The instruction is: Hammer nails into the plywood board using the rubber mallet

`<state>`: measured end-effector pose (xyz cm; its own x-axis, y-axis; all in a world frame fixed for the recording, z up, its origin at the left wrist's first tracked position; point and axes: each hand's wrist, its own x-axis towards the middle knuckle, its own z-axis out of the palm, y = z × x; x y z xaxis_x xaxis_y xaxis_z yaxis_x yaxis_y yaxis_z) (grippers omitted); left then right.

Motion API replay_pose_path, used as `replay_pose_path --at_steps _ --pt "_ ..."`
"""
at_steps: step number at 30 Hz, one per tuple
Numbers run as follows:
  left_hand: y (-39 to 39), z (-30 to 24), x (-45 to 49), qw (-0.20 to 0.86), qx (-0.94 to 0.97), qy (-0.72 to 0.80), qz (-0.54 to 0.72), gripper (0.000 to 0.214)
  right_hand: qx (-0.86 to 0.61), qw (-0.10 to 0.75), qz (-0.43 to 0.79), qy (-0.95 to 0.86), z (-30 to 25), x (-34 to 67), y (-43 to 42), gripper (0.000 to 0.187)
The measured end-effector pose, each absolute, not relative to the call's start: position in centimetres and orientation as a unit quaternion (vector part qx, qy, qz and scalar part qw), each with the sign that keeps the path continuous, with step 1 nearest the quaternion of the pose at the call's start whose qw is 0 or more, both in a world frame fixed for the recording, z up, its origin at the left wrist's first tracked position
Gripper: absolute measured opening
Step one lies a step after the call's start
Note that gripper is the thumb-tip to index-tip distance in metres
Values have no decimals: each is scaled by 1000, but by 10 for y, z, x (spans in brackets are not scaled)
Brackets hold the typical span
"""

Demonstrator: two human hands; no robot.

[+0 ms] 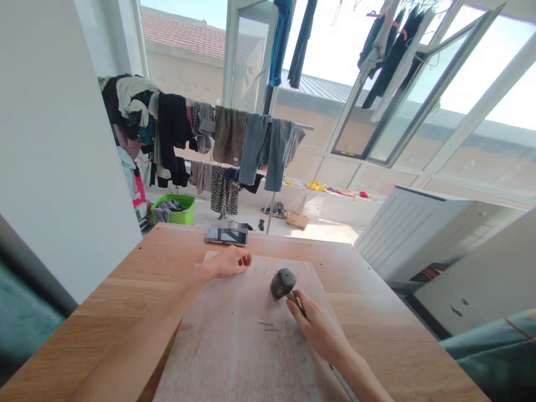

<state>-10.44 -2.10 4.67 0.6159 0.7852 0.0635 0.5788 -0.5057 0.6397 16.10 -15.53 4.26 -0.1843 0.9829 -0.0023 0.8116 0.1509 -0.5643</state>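
Note:
My right hand is wrapped round the handle of a hammer. Its blocky dark hammer head is over the upper right part of a pale wooden board. Toward the board's far edge, my left hand is closed with its fingers curled; whatever may be between the fingertips is too small to make out. Just right of those fingers, a few thin nails stand up from the board. Two loose nails lie flat nearer to me, below the hammer head.
The board lies on a wood-grain table. A phone rests by the far table edge, beyond my left hand. Behind are a rack of hanging clothes, a green basket and a white ribbed appliance at the right.

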Motion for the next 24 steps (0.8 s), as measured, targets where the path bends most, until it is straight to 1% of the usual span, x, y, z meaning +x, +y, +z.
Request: replay_pose_path --at_steps 4,8,11,17,24 --pt "-18 42 -106 293 851 404 163 16 -598 203 236 -738 41 164 -154 30" --pt "-15 37 -107 291 853 400 164 17 -595 200 227 -744 43 163 -151 30" --pt "-13 35 -107 290 852 400 171 17 -593 202 224 -746 51 155 -147 29" --pt "-15 34 -106 296 849 396 189 14 -580 233 224 -748 69 122 -129 25" --pt "-15 31 -105 321 847 365 215 15 -587 221 212 -750 76 95 -107 24"
